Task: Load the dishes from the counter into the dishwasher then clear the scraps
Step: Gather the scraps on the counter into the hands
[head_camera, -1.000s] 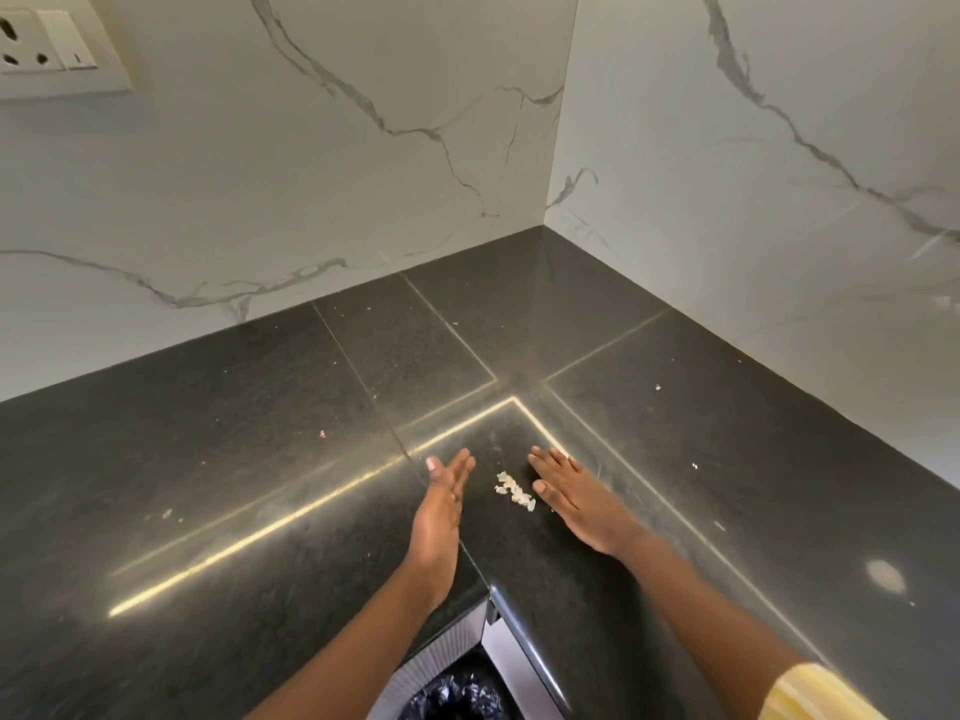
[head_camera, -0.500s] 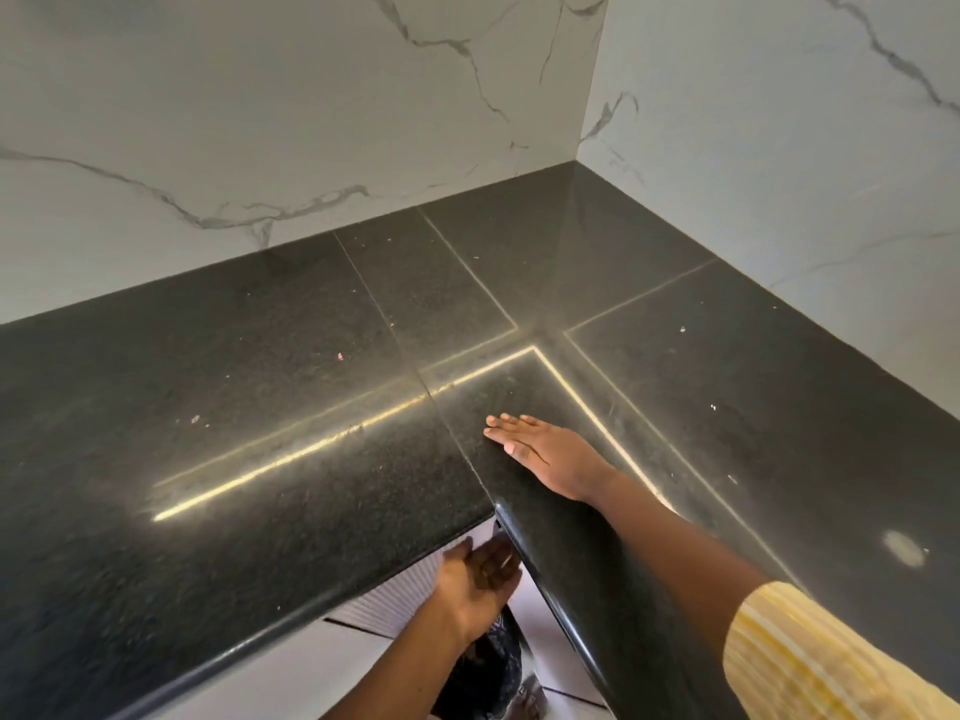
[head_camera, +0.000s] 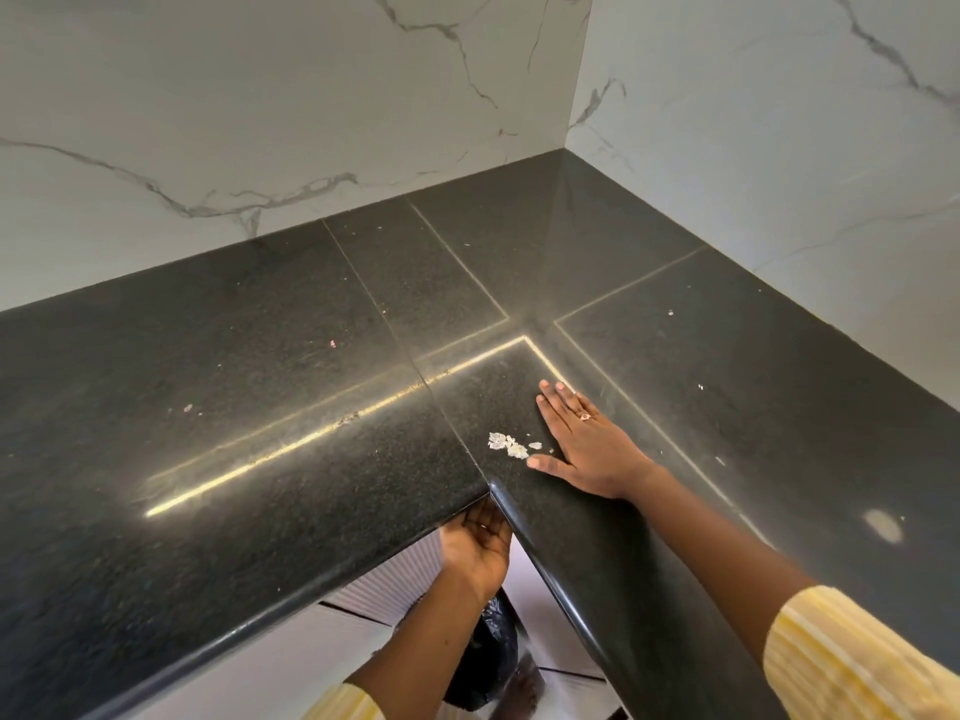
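A small heap of whitish scraps lies on the black stone counter, close to the inner corner of its front edge. My right hand rests flat on the counter just right of the heap, fingers together and pointing away from me, thumb toward the scraps. My left hand is cupped palm up just below the counter edge at that corner, holding nothing that I can see. No dishes are in view.
Marble walls close off the counter at the back and right. Stray crumbs dot the counter, also at the right. A black bin bag sits on the floor below my left hand.
My right hand has slid toward the counter edge, and the scraps now show beside it. My left hand has stayed cupped under the edge. The view has tilted down slightly.
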A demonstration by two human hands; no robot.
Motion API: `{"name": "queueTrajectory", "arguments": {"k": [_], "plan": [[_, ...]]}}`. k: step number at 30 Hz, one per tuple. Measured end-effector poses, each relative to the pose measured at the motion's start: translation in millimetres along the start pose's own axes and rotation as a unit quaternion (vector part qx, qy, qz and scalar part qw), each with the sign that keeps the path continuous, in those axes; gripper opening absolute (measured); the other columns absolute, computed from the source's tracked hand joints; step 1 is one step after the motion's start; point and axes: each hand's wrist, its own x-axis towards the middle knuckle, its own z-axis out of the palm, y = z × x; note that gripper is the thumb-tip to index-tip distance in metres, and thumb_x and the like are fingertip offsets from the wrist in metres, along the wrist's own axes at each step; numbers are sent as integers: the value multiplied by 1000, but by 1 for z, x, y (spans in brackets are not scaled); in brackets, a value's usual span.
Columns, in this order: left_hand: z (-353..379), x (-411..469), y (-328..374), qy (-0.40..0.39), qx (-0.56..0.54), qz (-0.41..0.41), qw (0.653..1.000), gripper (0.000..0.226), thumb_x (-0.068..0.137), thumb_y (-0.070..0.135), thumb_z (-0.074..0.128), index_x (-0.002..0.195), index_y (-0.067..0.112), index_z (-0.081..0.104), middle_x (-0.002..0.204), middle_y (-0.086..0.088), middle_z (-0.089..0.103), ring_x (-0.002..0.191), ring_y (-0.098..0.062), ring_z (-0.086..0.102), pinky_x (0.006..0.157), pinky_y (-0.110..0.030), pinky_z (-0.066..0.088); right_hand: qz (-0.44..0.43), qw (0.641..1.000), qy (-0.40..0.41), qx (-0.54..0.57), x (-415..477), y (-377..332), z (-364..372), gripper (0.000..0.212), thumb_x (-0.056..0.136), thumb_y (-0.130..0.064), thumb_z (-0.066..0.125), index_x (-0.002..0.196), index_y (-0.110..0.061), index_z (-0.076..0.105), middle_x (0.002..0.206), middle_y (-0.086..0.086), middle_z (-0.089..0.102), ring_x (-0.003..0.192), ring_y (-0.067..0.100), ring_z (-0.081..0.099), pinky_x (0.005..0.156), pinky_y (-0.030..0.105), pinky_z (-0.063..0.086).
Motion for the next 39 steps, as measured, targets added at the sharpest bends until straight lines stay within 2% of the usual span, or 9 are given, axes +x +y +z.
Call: {"name": "queueTrajectory", "arguments": {"k": [4, 8, 14, 18, 22, 28, 31, 35, 39], "plan": [[7, 0, -4, 12, -51, 28, 998, 18, 92, 14, 46, 83, 4, 59, 56, -3, 67, 50, -13, 66, 51, -28, 58, -43, 999, -5, -17, 1, -26, -1, 96, 81, -74, 11, 148, -8, -4, 154, 3, -15, 137, 12, -22, 114, 30, -10], [7, 1, -5, 12, -90, 17, 996, 23, 92, 17, 45, 86, 4, 63, 63, -6, 70, 53, -16, 67, 48, -24, 55, -82, 996, 0, -30, -4, -43, 4, 89, 85, -71, 17, 149, -12, 0, 156, -1, -12, 138, 11, -22, 114, 28, -10], [-3, 0, 2, -16, -86, -16, 996, 30, 92, 15, 41, 76, 5, 63, 55, -4, 63, 45, -16, 60, 39, -21, 49, -113, 992, -24, -42, -15, -55, 4, 74, 86, -67, 13, 144, -31, -12, 150, -3, -23, 138, 19, -24, 110, 30, -16], [-6, 1, 3, -50, -81, -21, 995, 44, 94, 16, 39, 69, -1, 72, 69, -11, 71, 59, -23, 69, 53, -35, 59, -18, 999, -35, -11, -4, -41, -4, 70, 79, -69, 2, 141, -42, -12, 148, 5, -31, 132, 20, -32, 112, 34, -15], [-9, 7, 3, -46, -69, -33, 996, 32, 93, 18, 40, 89, -1, 65, 77, -12, 70, 64, -26, 69, 62, -39, 59, -5, 999, -45, -4, 18, -44, -8, 73, 76, -69, -5, 145, -43, -4, 155, 1, -20, 138, 21, -26, 114, 38, -11], [-7, 6, 4, -38, -81, -36, 995, 31, 93, 17, 41, 84, 0, 66, 74, -12, 70, 62, -25, 70, 56, -36, 59, -120, 991, -41, -52, 32, -53, -6, 55, 93, -60, 21, 143, -48, 2, 155, -10, -12, 138, 22, -23, 112, 42, -12], [-7, 3, 5, -53, -90, -38, 994, 40, 92, 18, 43, 72, 2, 74, 77, -12, 71, 65, -23, 70, 56, -32, 59, -171, 982, -43, -73, 25, -56, -3, 58, 87, -65, 14, 142, -48, 4, 152, -13, -15, 137, 23, -23, 114, 44, -9], [-6, -3, 7, -74, -89, -50, 992, 38, 90, 20, 44, 73, 5, 74, 75, -11, 71, 57, -22, 68, 40, -23, 50, -212, 972, -51, -89, 6, -54, 1, 60, 83, -67, 6, 141, -49, 4, 150, -15, -16, 137, 26, -22, 114, 45, -6], [-4, -5, 7, -83, -65, -35, 994, 29, 80, 18, 51, 73, 2, 74, 79, -13, 72, 65, -26, 70, 50, -32, 58, -100, 993, -35, 52, -19, -48, 2, 70, 78, -71, 7, 141, -41, -2, 148, -14, -22, 136, 21, -29, 111, 35, -16]]}}
